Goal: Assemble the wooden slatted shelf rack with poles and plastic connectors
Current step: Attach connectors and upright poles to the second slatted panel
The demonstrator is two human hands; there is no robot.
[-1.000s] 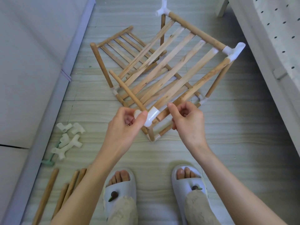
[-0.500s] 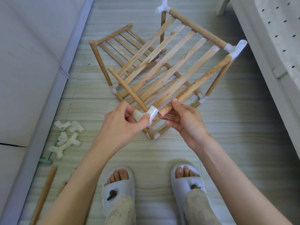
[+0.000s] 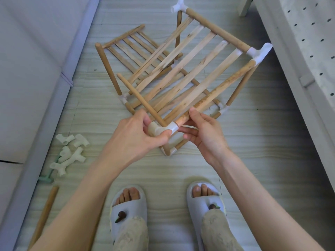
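The partly built shelf rack [image 3: 181,69] stands on the floor [image 3: 253,151] ahead of the feet. The left hand [image 3: 134,140] pinches the near corner connector [image 3: 163,128] between thumb and fingers. The right hand [image 3: 204,133] grips the pole [image 3: 217,93] entering that connector, thumb on top, fingers curled beneath. Spare connectors [image 3: 70,154] lie at left

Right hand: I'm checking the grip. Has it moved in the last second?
Yes. The right hand stays above the right slipper but has rolled: thumb now atop the rail, fingers beneath it, reaching toward the connector.
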